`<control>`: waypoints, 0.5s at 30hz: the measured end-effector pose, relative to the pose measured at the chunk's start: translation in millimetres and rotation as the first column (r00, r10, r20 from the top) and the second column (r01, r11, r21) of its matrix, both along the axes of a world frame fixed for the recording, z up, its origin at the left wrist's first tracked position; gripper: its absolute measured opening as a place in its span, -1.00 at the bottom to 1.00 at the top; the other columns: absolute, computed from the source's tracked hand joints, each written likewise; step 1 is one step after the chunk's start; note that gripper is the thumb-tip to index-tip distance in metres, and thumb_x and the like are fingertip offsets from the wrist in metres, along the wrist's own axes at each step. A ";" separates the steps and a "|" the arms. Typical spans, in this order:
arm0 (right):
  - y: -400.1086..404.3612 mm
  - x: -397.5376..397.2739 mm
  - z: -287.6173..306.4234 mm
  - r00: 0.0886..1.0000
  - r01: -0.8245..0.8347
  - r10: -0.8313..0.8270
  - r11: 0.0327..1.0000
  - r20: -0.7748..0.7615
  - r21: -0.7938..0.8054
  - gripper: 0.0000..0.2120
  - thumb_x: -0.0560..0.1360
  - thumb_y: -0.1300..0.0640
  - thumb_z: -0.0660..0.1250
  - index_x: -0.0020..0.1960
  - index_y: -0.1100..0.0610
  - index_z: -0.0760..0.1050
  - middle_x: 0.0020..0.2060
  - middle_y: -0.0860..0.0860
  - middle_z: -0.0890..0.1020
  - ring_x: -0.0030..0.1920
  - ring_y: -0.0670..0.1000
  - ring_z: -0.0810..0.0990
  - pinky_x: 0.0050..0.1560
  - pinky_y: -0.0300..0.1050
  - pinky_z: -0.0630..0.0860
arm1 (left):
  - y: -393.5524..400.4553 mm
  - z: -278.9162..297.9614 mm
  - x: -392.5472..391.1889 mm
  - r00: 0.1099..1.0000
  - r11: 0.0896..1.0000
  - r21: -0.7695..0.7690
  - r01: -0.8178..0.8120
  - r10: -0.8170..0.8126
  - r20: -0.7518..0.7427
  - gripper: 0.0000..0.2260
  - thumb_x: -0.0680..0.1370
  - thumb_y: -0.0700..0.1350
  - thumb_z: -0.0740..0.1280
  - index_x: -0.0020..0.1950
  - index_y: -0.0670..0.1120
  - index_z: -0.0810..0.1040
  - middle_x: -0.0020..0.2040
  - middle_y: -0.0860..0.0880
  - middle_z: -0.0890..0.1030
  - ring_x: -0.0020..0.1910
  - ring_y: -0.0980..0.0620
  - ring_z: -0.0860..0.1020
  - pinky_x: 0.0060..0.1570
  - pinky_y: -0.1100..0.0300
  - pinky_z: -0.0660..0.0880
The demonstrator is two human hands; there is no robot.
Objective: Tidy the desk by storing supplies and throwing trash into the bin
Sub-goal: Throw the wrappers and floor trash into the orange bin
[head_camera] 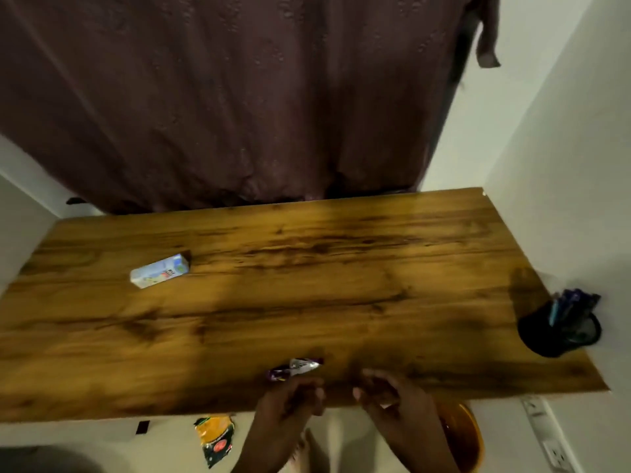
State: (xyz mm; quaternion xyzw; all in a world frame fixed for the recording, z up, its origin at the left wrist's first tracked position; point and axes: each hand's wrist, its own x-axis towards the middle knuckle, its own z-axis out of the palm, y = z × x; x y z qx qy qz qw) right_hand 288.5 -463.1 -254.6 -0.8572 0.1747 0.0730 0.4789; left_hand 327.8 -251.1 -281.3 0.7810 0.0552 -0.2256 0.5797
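A crumpled purple and silver wrapper (pixel 296 368) lies near the front edge of the wooden desk (pixel 307 285). My left hand (pixel 290 402) is just below the wrapper with its fingers curled toward it; motion blur hides whether they grip it. A little to the right, my right hand (pixel 389 397) hovers over the desk's front edge with loosely bent fingers and nothing clearly in it. A small white and blue carton (pixel 159 270) lies on its side at the desk's left. An orange bin (pixel 466 435) stands on the floor under the desk's right front.
A black pen holder (pixel 556 331) with several pens stands at the desk's right edge by the wall. A yellow snack packet (pixel 215 438) lies on the floor below the desk's front. A dark curtain (pixel 239 97) hangs behind the desk, and wall sockets (pixel 553 452) are at the lower right.
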 end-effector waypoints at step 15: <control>136.4 120.2 -64.6 0.681 -0.716 0.604 0.430 -0.415 -0.549 -0.36 -0.23 -0.24 0.64 -0.15 -0.21 0.67 0.07 -0.09 0.51 -0.01 0.07 0.73 -0.14 0.23 0.66 | 229.1 -18.4 127.0 0.881 0.870 0.218 -0.442 0.377 0.285 -0.78 0.51 -0.22 0.52 0.05 0.07 0.69 -0.06 0.10 0.76 -0.07 0.15 0.71 0.03 -0.02 0.65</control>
